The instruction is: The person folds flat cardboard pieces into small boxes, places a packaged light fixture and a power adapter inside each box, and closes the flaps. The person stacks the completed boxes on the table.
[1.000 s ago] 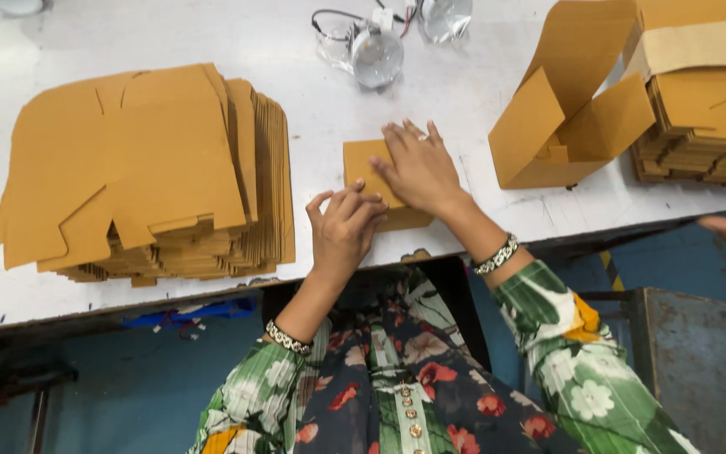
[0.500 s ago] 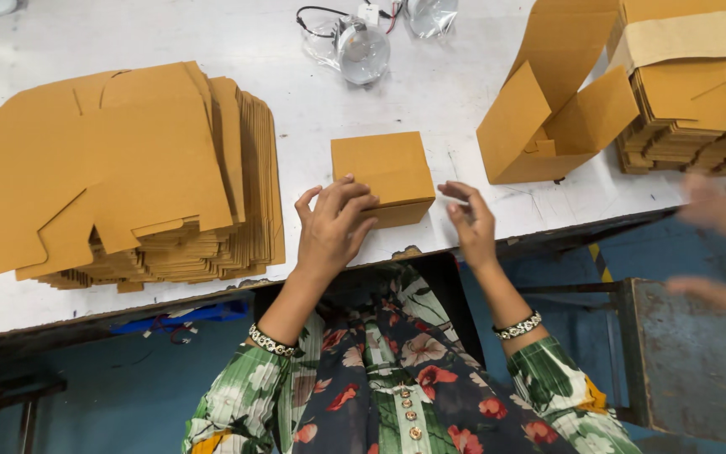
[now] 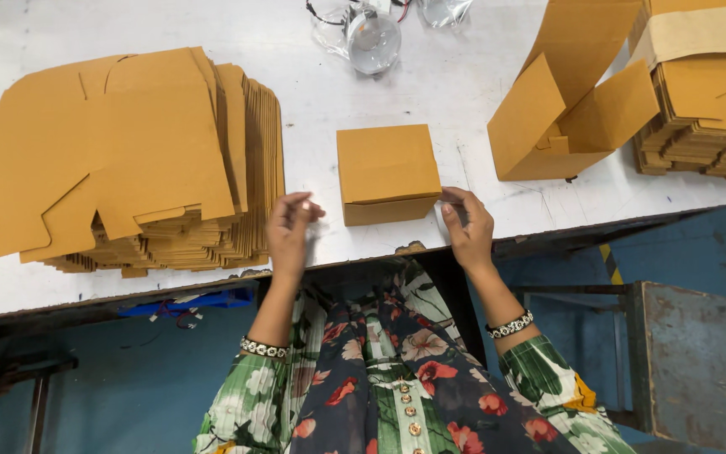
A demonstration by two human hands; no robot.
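Two stacks of flat cardboard blanks: left stack (image 3: 128,160), right stack (image 3: 707,109). One half-folded box (image 3: 565,118). One closed box (image 3: 386,172) near table (image 3: 464,76) edge: probably light, stiff, crushable; best gripped by opposite sides. Left hand (image 3: 289,231), right hand (image 3: 466,225): fingers loosely curled, empty, flanking.

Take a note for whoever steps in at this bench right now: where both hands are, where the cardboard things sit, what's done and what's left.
Left hand: empty, fingers curled, at the table edge, off the small folded box.
Right hand: empty, fingertips near the box's right front corner; contact unclear.
The box stands closed on the white table between the hands.
Done: this one box is folded shut.
Left: a tall stack of flat blanks on the left, a half-opened box and a banded bundle of blanks on the right.
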